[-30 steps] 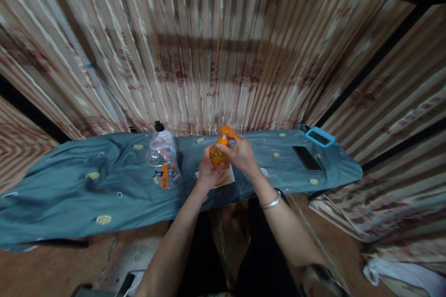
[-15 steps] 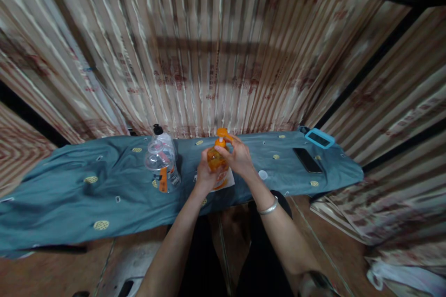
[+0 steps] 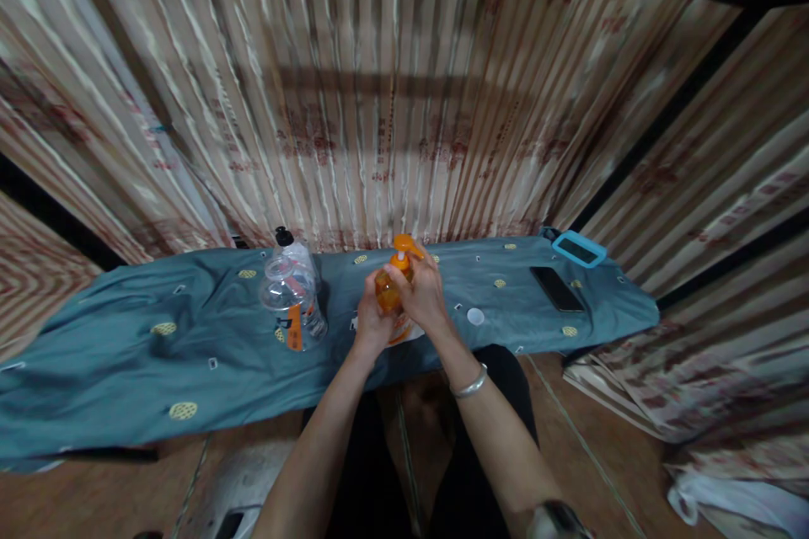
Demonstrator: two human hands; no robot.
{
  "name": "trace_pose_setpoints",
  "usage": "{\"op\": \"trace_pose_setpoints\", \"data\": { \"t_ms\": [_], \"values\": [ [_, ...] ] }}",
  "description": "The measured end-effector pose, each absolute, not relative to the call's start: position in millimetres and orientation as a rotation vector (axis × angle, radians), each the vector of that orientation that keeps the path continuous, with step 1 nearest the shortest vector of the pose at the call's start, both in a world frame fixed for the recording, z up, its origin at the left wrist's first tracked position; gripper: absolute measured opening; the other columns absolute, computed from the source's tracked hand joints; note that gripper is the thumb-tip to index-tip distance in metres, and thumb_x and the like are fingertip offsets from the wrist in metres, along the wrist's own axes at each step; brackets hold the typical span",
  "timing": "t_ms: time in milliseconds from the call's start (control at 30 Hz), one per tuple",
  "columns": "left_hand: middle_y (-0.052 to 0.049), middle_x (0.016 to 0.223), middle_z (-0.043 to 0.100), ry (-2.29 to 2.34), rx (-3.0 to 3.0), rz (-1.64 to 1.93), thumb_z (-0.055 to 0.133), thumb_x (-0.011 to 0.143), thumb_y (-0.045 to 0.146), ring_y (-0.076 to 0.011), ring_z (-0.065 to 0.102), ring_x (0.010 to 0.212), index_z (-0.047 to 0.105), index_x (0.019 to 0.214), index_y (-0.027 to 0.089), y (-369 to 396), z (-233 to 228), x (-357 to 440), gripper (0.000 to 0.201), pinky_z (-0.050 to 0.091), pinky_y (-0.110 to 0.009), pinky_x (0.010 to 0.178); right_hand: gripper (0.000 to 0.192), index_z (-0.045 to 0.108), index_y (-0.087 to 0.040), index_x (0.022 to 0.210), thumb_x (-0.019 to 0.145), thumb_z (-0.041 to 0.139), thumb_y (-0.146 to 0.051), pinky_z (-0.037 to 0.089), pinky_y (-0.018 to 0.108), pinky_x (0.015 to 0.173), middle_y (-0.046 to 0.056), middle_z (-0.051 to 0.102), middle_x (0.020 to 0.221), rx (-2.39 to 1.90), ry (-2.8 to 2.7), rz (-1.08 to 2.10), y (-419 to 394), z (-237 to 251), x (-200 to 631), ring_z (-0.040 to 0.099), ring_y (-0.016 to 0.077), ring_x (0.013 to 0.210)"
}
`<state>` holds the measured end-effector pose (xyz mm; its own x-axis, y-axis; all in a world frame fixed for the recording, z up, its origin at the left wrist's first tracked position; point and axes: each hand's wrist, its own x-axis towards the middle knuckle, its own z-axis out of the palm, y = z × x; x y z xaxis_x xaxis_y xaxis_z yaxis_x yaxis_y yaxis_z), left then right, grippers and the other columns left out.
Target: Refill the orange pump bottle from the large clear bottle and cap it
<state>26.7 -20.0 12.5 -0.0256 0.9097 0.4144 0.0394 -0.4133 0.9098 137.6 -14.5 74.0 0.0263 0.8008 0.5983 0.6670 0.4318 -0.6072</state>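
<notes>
The right hand (image 3: 422, 296) has its fingers (image 3: 399, 271) closed around the neck of the orange bottle (image 3: 388, 290) just under the pump (image 3: 404, 246), while the left hand (image 3: 370, 322) is clenched around the bottle's body from the left side. Working the pump well seems to call for a firm left grip that keeps the bottle upright while the right fingers turn squarely at the collar. The bottle stands mid-bench on a white card, on the teal cloth (image 3: 158, 354). A clear bottle (image 3: 291, 293) is near on the left; a small white cap (image 3: 474, 317) and a phone (image 3: 556, 289) lie to the right.
</notes>
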Motion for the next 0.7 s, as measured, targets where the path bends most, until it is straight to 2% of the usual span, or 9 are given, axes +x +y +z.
{"op": "trace_pose_setpoints", "data": {
  "t_ms": [100,267,333,533,700],
  "values": [
    [-0.006,0.115,0.072,1.029,1.514,1.525,0.073,0.069,0.018,-0.0244,0.071,0.104,0.052,0.122,0.024,-21,14,26,0.057,0.057,-0.041,0.094,0.034,0.064,-0.021,0.126,0.096,0.068,-0.037,0.046,0.058,0.106,0.010,0.061,0.139,-1.289,-1.618,0.160,-18,70,132,0.058,0.0314,0.127],
    [-0.008,0.120,0.069,1.149,1.474,1.483,0.081,0.062,0.023,-0.0276,0.069,0.110,0.051,0.125,0.023,-24,17,24,0.070,0.055,-0.045,0.099,0.036,0.060,-0.021,0.131,0.099,0.065,-0.037,0.057,0.050,0.092,0.010,0.065,0.132,-1.310,-1.562,0.301,-19,56,153,0.068,0.0264,0.110],
    [-0.007,0.119,0.069,1.179,1.444,1.488,0.083,0.060,0.024,-0.0278,0.068,0.110,0.051,0.123,0.023,-24,17,24,0.071,0.054,-0.045,0.099,0.038,0.060,-0.021,0.132,0.098,0.066,-0.037,0.058,0.049,0.090,0.010,0.064,0.133,-1.393,-1.505,0.331,-17,40,169,0.068,0.0265,0.109],
    [-0.001,0.101,0.070,1.202,1.389,1.497,0.087,0.057,0.029,-0.0228,0.069,0.093,0.057,0.110,0.022,-21,17,14,0.061,0.056,-0.039,0.087,0.037,0.061,-0.021,0.130,0.097,0.067,-0.036,0.057,0.051,0.093,0.010,0.063,0.134,-1.710,-1.492,0.369,-16,-23,185,0.066,0.0276,0.113],
    [-0.001,0.100,0.069,1.151,1.316,1.578,0.090,0.053,0.036,-0.0203,0.069,0.091,0.057,0.109,0.022,-23,28,-5,0.066,0.057,-0.035,0.083,0.038,0.060,-0.021,0.131,0.096,0.068,-0.036,0.055,0.052,0.095,0.010,0.061,0.137,-1.832,-1.525,0.442,-20,-52,164,0.065,0.0286,0.116]
  ]
}}
